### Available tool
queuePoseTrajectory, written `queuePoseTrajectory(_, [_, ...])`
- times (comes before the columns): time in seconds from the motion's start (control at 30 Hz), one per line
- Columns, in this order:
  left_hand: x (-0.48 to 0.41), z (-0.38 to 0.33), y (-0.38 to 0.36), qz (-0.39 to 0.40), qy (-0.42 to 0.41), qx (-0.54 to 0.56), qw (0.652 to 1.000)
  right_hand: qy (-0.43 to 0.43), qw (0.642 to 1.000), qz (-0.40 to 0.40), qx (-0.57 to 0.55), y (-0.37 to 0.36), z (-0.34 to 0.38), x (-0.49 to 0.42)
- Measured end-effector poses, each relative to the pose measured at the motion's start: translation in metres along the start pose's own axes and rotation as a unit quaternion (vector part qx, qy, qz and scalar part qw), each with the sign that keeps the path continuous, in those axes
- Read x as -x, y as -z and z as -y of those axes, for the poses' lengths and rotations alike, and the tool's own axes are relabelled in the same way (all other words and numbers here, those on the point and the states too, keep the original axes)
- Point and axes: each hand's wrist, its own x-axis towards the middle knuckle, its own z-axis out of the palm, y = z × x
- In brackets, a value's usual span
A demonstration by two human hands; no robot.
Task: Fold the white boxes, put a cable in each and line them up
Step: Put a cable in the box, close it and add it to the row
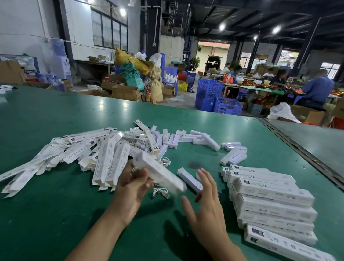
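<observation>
My left hand [132, 185] grips a long white box [158, 173], folded up and blurred, held slantwise above the green table [45, 213]. My right hand [207, 207] hovers just right of it, fingers spread and straight, holding nothing. Under the box lie small white coiled cables [160, 192]. A heap of flat unfolded box blanks [77, 155] spreads to the left. Finished boxes [272, 201] lie side by side in a row at the right, several deep.
Several small white bar-shaped items [190, 179] are scattered across the table's middle and back [186, 140]. A metal seam [304, 152] marks the table's right edge. Beyond are blue crates [208, 90], cartons and people seated at another bench.
</observation>
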Motion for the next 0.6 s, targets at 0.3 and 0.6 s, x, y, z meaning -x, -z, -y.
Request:
queuePoseTrajectory(0.3, [-0.003,0.0,0.001,-0.013,0.059,0.037,0.997,-0.048,0.994,0.049,-0.084,-0.009,-0.001,-0.001])
queuePoseTrajectory(0.6, [0.009,0.033,-0.03,-0.054,0.093,-0.128,0.986,-0.114,0.992,0.053,0.013,-0.006,-0.014,-0.01])
